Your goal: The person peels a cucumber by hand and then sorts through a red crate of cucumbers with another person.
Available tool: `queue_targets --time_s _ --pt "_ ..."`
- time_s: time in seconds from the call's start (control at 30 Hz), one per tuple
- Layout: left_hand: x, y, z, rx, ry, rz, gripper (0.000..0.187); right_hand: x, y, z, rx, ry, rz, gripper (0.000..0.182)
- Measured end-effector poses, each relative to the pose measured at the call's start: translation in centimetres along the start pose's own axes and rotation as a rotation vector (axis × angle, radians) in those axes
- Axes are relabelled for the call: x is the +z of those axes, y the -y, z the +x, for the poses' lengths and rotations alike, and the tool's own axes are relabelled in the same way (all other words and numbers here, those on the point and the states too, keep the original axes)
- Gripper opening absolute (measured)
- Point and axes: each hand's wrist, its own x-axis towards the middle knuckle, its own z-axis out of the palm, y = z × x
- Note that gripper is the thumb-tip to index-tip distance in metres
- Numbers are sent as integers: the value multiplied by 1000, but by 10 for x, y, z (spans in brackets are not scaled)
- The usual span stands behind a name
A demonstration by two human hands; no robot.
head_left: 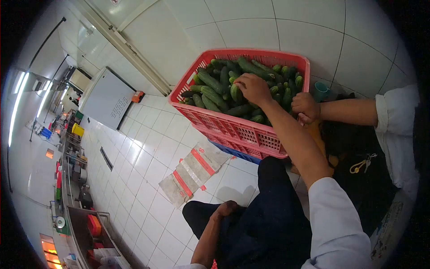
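A red plastic crate (242,127) heaped with green cucumbers (210,81) stands against the tiled wall. My right hand (253,87) reaches into it from the lower right, its fingers closed on one cucumber (236,93) near the middle of the heap. My left hand (227,208) rests on my dark-trousered leg at the bottom, away from the crate; its fingers are mostly hidden in shadow.
A co-worker's curled hand (305,106) is at the crate's right end. A teal cup (320,91) stands beyond it. Flattened packaging (193,172) lies on the floor. A blue crate (237,153) is underneath. A long counter (67,188) runs along the left.
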Motion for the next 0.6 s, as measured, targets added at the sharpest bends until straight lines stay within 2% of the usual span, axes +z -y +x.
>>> queue_targets --time_s 0.13,0.23,0.33,0.4,0.47,0.6 --pt "8 19 4 183 3 219 29 4 -18 -1 125 27 -28 18" --pt "-12 -9 -2 232 -145 141 30 11 -32 -6 202 126 -74 18" --pt "-12 -16 0 -477 94 -508 32 13 -34 -7 207 121 -63 17" --pt "-8 -13 0 -414 61 -547 32 13 -32 -5 208 110 -68 16" --pt "-11 -14 -3 -297 81 -402 32 9 -23 -5 142 182 3 18" --pt "-7 4 3 14 149 163 32 15 0 -7 -24 285 61 21"
